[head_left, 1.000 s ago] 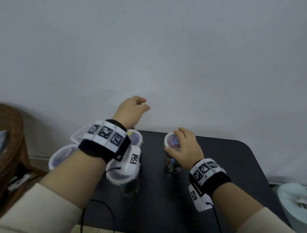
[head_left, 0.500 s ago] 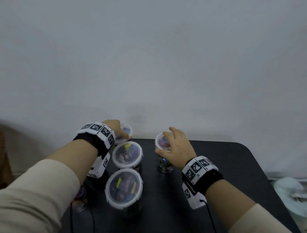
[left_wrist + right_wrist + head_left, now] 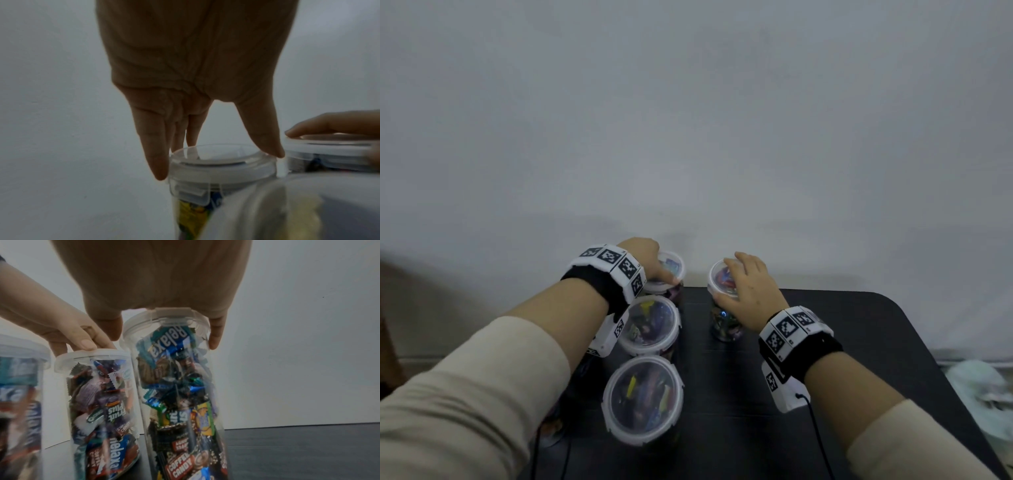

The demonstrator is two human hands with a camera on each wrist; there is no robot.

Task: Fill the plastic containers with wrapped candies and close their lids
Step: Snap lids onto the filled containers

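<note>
Several clear plastic containers full of wrapped candies stand with white lids on a black table (image 3: 859, 342). My left hand (image 3: 645, 262) reaches over the far left container (image 3: 671, 270). In the left wrist view its thumb (image 3: 265, 139) and fingers (image 3: 154, 159) straddle that lid (image 3: 222, 164) from above. My right hand (image 3: 751, 291) covers the right container (image 3: 722, 323). Seen from the right wrist, its thumb (image 3: 112, 327) and a finger (image 3: 213, 335) clamp the lid (image 3: 170, 316) at both sides. Two lidded containers (image 3: 650, 323) (image 3: 643, 399) stand nearer me.
Another container (image 3: 553, 423) is mostly hidden under my left forearm. The far containers stand at the table's back edge, close to the white wall. A pale object (image 3: 976, 390) lies beyond the table's right edge. Cables hang from both wrist cameras.
My left hand came down from the air onto the far left container's lid. My right hand stayed on its container. The head view has tilted, showing more of the near containers.
</note>
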